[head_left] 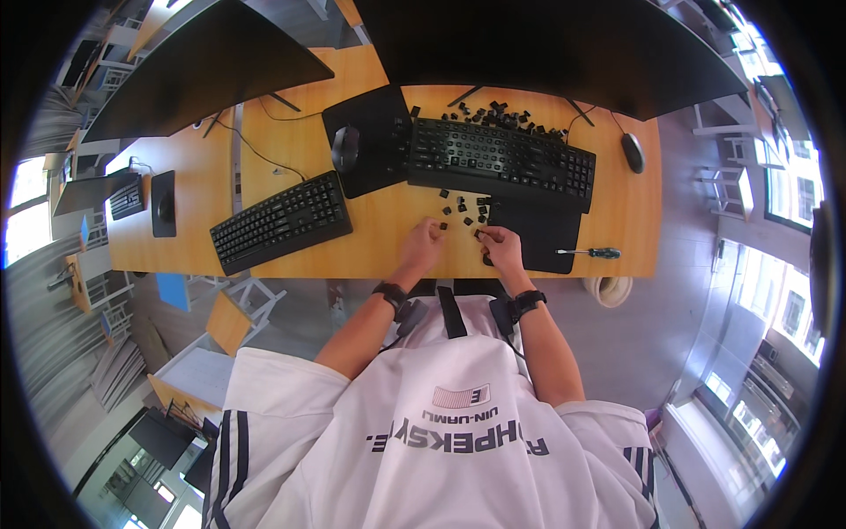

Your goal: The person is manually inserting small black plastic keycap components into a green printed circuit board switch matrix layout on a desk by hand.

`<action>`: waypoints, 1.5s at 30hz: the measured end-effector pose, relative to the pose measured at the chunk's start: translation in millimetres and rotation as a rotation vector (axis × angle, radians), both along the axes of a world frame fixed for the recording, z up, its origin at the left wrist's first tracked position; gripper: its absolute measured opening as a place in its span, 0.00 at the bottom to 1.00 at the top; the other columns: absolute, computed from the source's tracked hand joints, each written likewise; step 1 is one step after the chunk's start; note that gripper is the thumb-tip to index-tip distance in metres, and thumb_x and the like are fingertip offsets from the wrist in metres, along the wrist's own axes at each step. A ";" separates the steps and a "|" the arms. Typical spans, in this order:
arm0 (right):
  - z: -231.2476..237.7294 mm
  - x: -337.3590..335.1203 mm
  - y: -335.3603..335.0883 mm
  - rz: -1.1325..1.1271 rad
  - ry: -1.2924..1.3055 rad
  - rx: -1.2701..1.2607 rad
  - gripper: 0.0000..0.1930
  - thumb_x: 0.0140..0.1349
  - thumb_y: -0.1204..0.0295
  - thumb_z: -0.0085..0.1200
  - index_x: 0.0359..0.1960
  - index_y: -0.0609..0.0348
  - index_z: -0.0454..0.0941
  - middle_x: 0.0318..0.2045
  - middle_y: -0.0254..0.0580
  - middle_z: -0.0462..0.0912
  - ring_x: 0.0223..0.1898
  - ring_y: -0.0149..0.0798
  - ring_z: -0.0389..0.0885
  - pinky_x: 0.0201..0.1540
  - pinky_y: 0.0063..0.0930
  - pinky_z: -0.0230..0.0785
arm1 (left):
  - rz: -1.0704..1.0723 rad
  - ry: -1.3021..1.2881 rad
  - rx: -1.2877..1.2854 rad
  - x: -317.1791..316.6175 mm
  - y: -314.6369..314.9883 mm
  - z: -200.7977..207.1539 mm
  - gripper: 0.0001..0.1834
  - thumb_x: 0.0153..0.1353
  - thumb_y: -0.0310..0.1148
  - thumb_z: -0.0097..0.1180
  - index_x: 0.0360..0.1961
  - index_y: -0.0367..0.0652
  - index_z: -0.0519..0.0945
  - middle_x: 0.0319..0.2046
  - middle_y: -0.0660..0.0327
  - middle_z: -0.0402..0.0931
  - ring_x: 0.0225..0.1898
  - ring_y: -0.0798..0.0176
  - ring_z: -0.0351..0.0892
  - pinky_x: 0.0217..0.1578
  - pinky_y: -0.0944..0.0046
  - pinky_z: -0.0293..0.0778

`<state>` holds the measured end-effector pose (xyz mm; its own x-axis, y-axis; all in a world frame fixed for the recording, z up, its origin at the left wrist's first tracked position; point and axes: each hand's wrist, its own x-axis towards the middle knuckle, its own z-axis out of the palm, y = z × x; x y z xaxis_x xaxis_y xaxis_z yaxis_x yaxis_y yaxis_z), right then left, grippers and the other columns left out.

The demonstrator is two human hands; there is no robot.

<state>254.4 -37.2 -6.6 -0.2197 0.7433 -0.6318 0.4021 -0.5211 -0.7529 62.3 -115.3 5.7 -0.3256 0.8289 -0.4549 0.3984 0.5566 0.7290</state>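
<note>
Two dark monitors [564, 53], a black mouse [633, 153] at far right, a pale round bin [624, 296] below.

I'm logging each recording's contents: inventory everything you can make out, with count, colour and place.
Keycaps: many, black, loose behind and before the central keyboard
Keyboards: three, black, centre, left, far left
Monitors: at least two, black, desk's back
Mice: at least two, dark, right end and left mat
Mats: at least two, black, left of and below central keyboard
Screwdriver: one, green handle, right
Desktop: wood-coloured, underneath
Round container: one, cream, floor
Stools: several, wood and white, around
Shirt: one, white, worn
Wristbands: two, black, wrists
Left hand: one, bare, at a keycap, grip unclear
Right hand: one, bare, pinching a keycap
</note>
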 end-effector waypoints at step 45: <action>239.2 -14.3 14.0 0.000 0.678 -0.046 0.12 0.69 0.66 0.56 0.41 0.65 0.81 0.28 0.35 0.82 0.27 0.27 0.78 0.31 0.19 0.71 | -0.306 -0.616 0.418 -26.7 42.8 234.6 0.16 0.56 0.28 0.67 0.47 0.44 0.84 0.31 0.67 0.78 0.28 0.76 0.72 0.30 0.74 0.69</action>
